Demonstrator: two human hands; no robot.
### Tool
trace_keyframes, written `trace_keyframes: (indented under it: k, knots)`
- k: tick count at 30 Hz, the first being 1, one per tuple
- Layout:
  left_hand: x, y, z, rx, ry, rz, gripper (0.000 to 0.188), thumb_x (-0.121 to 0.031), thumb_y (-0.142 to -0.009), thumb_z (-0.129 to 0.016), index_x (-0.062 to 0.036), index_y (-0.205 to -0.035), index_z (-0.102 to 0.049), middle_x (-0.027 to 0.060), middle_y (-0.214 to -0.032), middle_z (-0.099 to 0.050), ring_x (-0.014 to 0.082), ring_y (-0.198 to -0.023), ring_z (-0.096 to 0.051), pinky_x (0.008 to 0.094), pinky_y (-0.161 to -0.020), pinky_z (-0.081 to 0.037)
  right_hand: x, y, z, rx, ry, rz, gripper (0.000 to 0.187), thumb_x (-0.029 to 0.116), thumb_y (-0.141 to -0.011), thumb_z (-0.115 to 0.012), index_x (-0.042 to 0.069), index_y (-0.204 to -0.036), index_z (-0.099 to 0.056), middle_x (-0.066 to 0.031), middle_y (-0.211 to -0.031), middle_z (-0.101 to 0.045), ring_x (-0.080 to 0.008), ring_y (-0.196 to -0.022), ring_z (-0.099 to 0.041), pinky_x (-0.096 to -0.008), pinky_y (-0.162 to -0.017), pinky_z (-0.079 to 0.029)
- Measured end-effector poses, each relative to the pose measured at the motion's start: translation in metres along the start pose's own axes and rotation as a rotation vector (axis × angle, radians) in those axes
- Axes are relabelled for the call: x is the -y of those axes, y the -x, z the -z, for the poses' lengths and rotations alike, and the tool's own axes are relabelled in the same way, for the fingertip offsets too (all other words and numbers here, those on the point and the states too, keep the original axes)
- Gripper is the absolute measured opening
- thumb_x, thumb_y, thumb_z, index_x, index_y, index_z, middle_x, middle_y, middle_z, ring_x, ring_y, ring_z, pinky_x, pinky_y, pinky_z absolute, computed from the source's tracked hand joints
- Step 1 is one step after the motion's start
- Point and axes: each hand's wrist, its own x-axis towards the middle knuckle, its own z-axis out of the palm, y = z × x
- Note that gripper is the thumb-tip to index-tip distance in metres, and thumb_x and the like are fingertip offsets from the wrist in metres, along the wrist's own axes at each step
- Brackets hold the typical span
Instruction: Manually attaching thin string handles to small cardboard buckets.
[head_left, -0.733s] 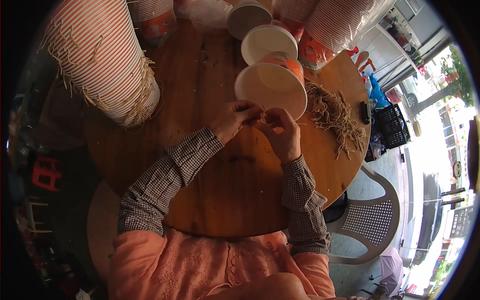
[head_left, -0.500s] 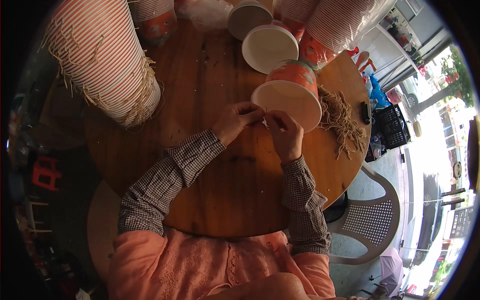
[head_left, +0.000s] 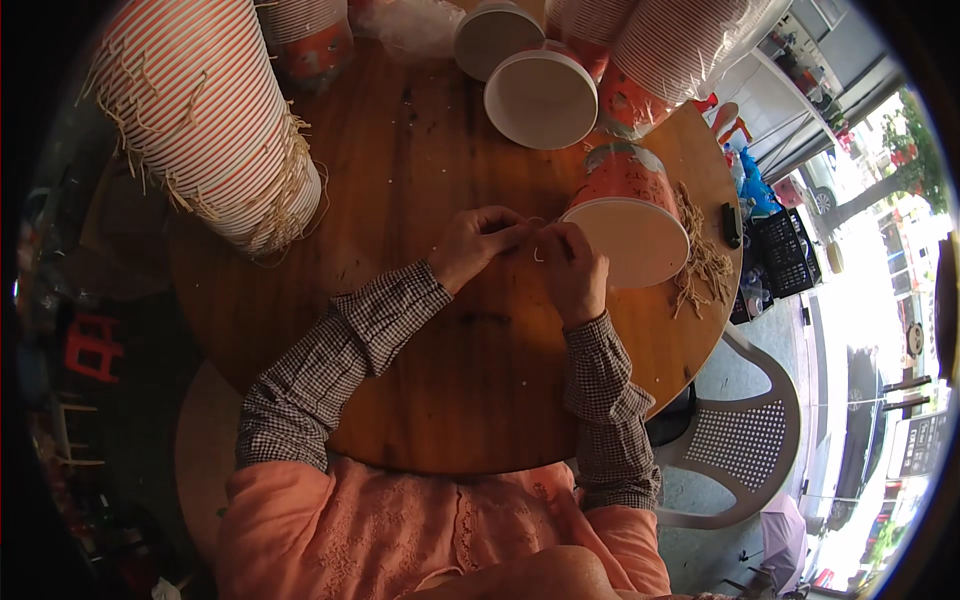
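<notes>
My left hand [head_left: 476, 246] and my right hand [head_left: 577, 276] meet over the middle of the table, fingertips pinched together. A thin pale string [head_left: 538, 253] shows between them, with a small curled end; the rest of it is hidden by the fingers. Just right of my right hand lies a red-orange paper bucket [head_left: 632, 185] on its side, its pale open mouth toward me. Behind it, partly covered, is a loose bundle of tan strings [head_left: 706, 262].
A tall leaning stack of paper buckets [head_left: 205, 110], with strings caught on its rims, stands at the left. Two white-mouthed buckets, one a near bucket [head_left: 541, 100], lie at the back beside plastic-wrapped stacks [head_left: 672, 60]. A grey chair [head_left: 735, 440] is at the right.
The red-orange bucket has shifted right and a little toward me, covering more of the string bundle. My fingertips have drawn slightly apart, showing more of the string.
</notes>
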Motion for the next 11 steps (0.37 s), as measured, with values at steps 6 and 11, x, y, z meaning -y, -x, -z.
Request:
trace_keyframes:
  k: [6, 11]
  knots:
    - [-0.001, -0.002, 0.008, -0.009, -0.069, -0.053, 0.019, -0.012, -0.091, -0.062, 0.0011, -0.104, -0.064, 0.0007, -0.084, -0.063, 0.0056, -0.072, -0.056, 0.021, -0.065, -0.047, 0.017, -0.002, 0.009, 0.106, 0.019, -0.031, 0.01, 0.01, -0.088, -0.061, 0.003, -0.094, -0.063, -0.0137, -0.087, -0.065, -0.0294, -0.078, -0.064, -0.0381, -0.068, -0.051]
    - [0.002, -0.004, 0.014, 0.071, -0.179, -0.099, 0.019, -0.013, -0.091, -0.063, 0.0009, -0.105, -0.064, 0.0012, -0.083, -0.063, 0.0064, -0.07, -0.056, 0.0213, -0.063, -0.048, 0.022, -0.004, 0.014, 0.08, 0.167, 0.253, 0.009, 0.01, -0.087, -0.063, 0.006, -0.094, -0.064, -0.0104, -0.096, -0.065, -0.0265, -0.082, -0.065, -0.0379, -0.07, -0.051]
